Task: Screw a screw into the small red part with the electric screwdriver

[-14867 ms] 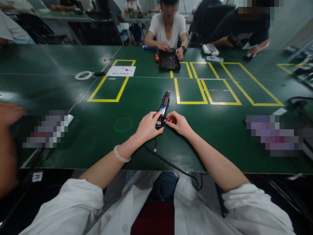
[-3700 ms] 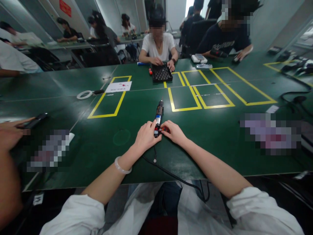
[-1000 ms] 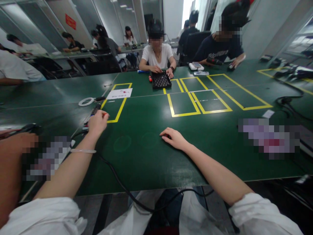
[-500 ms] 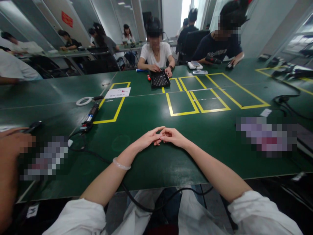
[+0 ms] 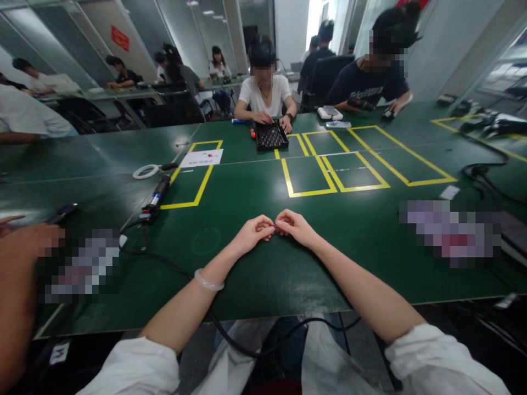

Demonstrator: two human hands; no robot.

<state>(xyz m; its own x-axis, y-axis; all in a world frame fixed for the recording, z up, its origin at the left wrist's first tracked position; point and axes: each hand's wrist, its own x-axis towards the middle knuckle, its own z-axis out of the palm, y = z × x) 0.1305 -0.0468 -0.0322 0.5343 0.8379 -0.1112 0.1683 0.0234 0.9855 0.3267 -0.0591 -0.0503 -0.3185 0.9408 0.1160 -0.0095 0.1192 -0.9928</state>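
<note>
My left hand (image 5: 253,231) and my right hand (image 5: 294,226) meet fingertip to fingertip just above the green table (image 5: 255,203), straight in front of me. Both have the fingers curled into a pinch around a tiny red piece (image 5: 275,226) between them, too small to make out. A pale bangle (image 5: 208,281) circles my left wrist. The cylindrical corded tool (image 5: 156,196) lies on the table far to the left, beside a yellow taped rectangle, with its black cable (image 5: 173,269) running back toward me and off the table's near edge.
A white ring with a handle (image 5: 145,171) and a white sheet (image 5: 201,158) lie at the back left. Across the table a person's hands rest at a black tray (image 5: 270,136). Another person's arm (image 5: 16,285) is at my left. Cables (image 5: 481,173) lie at the right.
My left hand, which a second ago set the corded tool down at the left, has come back to the middle. Both hands have since curled from loose touching fingers into pinches.
</note>
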